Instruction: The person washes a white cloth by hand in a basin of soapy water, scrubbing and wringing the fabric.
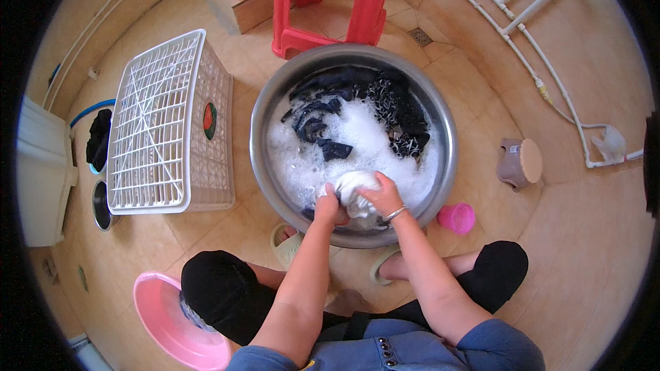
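A large round metal basin (447, 144) stands on the tiled floor, holding white suds (361, 118) and wet dark clothes (330, 80). Black fabric with a white pattern (386, 103) lies at its right inner side. Over the basin's near part, a bunched white cloth (356, 185) is between my two hands. My left hand (330, 208) grips its left side, thumb up. From the right, my right hand (384, 197), with a bracelet at the wrist, holds the other side. The cloth hides some of the fingers.
A white plastic crate (149, 134) stands left; a red plastic stool (330, 44) is behind the basin. A pink cup (458, 218) and a small stool (521, 164) are at right. A pink basin (149, 314) with fabric sits by my left knee. White pipes (562, 93) run along the right wall.
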{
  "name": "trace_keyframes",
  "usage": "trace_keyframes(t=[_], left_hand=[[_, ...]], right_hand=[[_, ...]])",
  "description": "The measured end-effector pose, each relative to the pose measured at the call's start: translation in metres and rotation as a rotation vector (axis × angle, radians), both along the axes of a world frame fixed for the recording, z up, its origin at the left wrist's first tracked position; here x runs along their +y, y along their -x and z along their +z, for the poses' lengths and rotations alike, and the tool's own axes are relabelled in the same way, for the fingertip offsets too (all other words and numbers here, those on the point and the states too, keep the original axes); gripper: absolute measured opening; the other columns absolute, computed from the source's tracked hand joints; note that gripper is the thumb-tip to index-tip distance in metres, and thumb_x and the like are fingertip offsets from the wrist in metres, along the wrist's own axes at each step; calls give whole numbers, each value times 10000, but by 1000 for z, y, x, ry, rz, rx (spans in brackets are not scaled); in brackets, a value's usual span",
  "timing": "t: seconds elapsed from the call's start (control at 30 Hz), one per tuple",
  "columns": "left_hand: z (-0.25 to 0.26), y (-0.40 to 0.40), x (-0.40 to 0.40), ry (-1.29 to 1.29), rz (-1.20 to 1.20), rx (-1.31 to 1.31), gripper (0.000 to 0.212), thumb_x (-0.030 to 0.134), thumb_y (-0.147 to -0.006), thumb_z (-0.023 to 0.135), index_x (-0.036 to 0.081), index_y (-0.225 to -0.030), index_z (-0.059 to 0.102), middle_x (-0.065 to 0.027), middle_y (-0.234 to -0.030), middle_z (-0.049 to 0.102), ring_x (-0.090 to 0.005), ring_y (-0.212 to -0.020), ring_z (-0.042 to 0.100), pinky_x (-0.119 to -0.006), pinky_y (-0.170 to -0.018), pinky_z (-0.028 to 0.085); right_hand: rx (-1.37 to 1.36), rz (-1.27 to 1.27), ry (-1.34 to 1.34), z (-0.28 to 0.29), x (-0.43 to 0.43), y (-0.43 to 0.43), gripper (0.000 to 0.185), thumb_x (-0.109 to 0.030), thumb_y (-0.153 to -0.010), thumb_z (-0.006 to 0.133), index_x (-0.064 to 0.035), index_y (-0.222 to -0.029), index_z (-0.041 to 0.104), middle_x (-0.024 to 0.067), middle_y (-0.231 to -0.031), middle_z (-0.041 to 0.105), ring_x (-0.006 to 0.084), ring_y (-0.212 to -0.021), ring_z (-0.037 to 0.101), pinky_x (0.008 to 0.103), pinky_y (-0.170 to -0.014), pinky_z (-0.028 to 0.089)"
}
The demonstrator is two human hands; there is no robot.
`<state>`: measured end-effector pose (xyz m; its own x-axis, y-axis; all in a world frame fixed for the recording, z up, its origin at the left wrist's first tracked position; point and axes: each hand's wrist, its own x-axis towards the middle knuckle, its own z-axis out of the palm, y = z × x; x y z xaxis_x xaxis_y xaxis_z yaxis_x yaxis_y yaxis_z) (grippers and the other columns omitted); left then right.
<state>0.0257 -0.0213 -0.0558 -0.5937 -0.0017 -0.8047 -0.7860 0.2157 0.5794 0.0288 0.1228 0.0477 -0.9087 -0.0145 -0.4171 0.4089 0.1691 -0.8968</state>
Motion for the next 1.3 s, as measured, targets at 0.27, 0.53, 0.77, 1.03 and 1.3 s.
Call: trace_keyframes(t=[0.27,0.53,0.77,1.03,1.3], left_hand=[[45,-4,-3,-1295,797,10,308,289,-786,379,25,-904,488,-116,-804,542,-236,-718,533,-367,-662,435],[113,-6,24,-825,756,137,244,166,-718,451,-34,-839,520,-124,-780,552,-230,-681,537,-339,-630,430],[131,-24,33,402,-352,681,271,185,-640,517,-25,-811,530,-230,-805,521,-368,-723,504,-397,-666,410],[95,-13,29,-694,279,122,302,255,-738,477,27,-935,487,-94,-900,519,-201,-826,491,-334,-751,380],[61,-25,21,-1072,768,1,257,286,-790,425,51,-873,489,-76,-769,527,-203,-668,513,-336,-561,432]], right_hand=[[500,194,-245,47,-59,-25,220,-196,-664,592,-5,-764,547,122,-632,557,181,-567,524,279,-594,416],[364,-65,-602,-16,-13,0,303,-274,-744,437,5,-717,550,202,-666,534,309,-621,518,334,-585,403],[155,35,-124,39,-8,27,406,-349,-744,454,-28,-991,435,210,-898,519,319,-844,499,349,-719,388],[319,-309,-490,15,-3,12,275,-166,-715,509,-3,-929,450,183,-845,530,286,-780,520,312,-711,394],[364,97,-669,38,-72,-31,328,-321,-686,565,4,-667,524,189,-610,529,314,-571,515,339,-531,402]])
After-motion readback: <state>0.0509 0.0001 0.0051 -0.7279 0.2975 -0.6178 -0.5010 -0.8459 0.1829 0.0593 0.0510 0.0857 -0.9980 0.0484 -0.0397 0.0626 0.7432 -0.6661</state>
